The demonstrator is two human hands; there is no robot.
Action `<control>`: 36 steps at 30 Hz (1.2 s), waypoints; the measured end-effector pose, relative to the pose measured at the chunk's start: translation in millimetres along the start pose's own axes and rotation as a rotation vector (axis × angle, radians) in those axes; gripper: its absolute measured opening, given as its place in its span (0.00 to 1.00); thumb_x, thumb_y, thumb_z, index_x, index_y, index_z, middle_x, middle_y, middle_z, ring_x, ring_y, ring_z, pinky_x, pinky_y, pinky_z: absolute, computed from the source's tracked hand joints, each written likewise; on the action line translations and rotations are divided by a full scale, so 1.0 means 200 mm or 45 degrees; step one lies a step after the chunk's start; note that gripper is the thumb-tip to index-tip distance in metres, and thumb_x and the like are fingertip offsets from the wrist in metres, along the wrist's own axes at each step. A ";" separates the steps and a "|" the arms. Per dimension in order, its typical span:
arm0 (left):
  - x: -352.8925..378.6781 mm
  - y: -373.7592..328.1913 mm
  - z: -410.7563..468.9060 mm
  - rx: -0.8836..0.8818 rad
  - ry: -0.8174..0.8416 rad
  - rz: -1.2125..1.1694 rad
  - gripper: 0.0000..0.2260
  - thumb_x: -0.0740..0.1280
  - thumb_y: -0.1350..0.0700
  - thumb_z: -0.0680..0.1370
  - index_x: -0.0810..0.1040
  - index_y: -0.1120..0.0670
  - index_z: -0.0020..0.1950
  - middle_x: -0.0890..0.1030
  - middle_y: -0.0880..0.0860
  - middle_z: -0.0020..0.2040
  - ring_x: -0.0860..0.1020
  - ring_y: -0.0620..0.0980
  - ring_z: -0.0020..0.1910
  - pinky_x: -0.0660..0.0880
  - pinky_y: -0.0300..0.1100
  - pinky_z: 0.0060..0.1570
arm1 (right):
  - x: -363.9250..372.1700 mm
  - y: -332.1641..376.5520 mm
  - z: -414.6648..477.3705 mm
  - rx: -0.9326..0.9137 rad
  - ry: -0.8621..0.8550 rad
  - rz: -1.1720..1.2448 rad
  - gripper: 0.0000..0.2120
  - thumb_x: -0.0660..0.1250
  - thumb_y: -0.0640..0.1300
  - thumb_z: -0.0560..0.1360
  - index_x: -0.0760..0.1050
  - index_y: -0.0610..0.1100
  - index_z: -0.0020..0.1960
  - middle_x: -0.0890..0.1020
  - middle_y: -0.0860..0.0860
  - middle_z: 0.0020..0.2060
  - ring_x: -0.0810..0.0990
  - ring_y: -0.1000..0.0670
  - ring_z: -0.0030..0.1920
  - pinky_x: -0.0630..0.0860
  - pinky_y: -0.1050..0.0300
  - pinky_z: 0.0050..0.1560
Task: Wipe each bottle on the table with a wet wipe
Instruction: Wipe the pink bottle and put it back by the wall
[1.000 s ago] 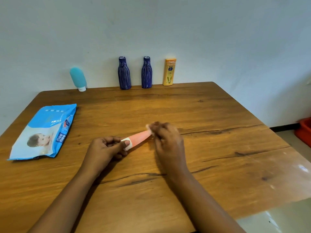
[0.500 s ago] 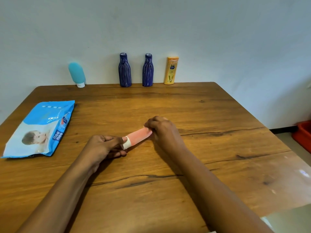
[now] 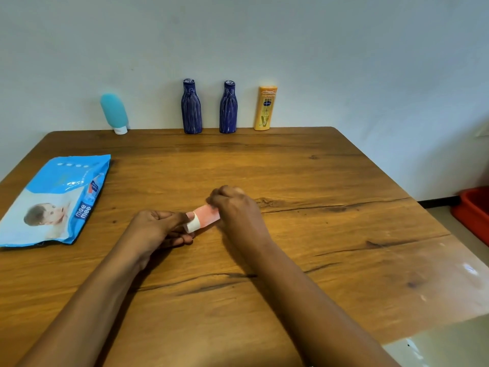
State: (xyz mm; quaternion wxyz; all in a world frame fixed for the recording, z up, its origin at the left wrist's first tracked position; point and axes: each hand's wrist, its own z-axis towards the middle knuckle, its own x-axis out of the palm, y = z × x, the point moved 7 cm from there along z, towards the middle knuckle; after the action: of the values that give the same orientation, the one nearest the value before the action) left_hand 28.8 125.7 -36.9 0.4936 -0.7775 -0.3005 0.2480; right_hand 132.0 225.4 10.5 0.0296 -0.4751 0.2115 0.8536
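A small pink tube with a white cap lies nearly flat above the middle of the wooden table. My left hand pinches its white cap end. My right hand is curled over the tube's far end; a wet wipe is barely visible under its fingers. Against the back wall stand a teal tube on its white cap, two dark blue bottles and a yellow bottle.
A blue pack of wet wipes lies flat near the table's left edge. A red tub sits on the floor past the table's right side. The wall runs directly behind the row of bottles.
My right hand has slid along the pink tube towards the cap, covering more of it. The left hand keeps its hold on the cap end.
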 end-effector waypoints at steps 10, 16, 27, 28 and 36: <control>0.00 0.00 0.00 -0.030 -0.045 -0.013 0.08 0.71 0.56 0.74 0.81 0.61 0.43 0.83 0.62 0.33 0.79 0.47 0.24 0.76 0.32 0.25 | -0.04 -0.14 0.04 0.228 -0.050 -0.009 0.14 0.64 0.32 0.73 0.78 0.40 0.57 0.80 0.45 0.52 0.77 0.46 0.53 0.73 0.54 0.52; -0.01 0.00 -0.01 -0.032 0.018 -0.116 0.05 0.71 0.58 0.73 0.80 0.60 0.43 0.83 0.61 0.33 0.81 0.49 0.27 0.77 0.32 0.26 | -0.06 -0.48 -0.09 0.921 -0.080 0.753 0.10 0.64 0.34 0.75 0.81 0.41 0.52 0.83 0.48 0.48 0.80 0.50 0.48 0.77 0.54 0.53; -0.09 -0.06 -0.06 0.071 0.088 -0.740 0.06 0.60 0.59 0.79 0.76 0.58 0.47 0.83 0.58 0.32 0.82 0.47 0.28 0.77 0.32 0.27 | -0.32 0.01 0.20 0.326 -0.330 0.809 0.11 0.66 0.35 0.74 0.80 0.44 0.55 0.81 0.52 0.51 0.77 0.59 0.51 0.76 0.65 0.53; -0.09 -0.06 -0.06 0.077 0.083 -0.742 0.06 0.60 0.59 0.79 0.76 0.58 0.47 0.83 0.58 0.32 0.82 0.47 0.28 0.77 0.32 0.27 | -0.33 0.06 0.22 0.194 -0.338 0.662 0.12 0.66 0.34 0.74 0.80 0.42 0.55 0.81 0.50 0.51 0.77 0.57 0.52 0.76 0.64 0.54; -0.11 -0.05 -0.06 0.116 0.062 -0.791 0.07 0.59 0.59 0.79 0.76 0.58 0.47 0.83 0.58 0.31 0.82 0.47 0.28 0.76 0.32 0.25 | -0.23 -0.05 0.14 0.361 -0.281 0.769 0.10 0.66 0.34 0.74 0.80 0.41 0.54 0.82 0.50 0.49 0.77 0.61 0.45 0.73 0.73 0.48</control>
State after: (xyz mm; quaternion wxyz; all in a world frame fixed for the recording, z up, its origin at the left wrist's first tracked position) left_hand 20.1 106.4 -20.0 0.5873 -0.6313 -0.5002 0.0798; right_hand 138.1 253.2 58.1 -0.1359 -0.2870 0.4545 0.8322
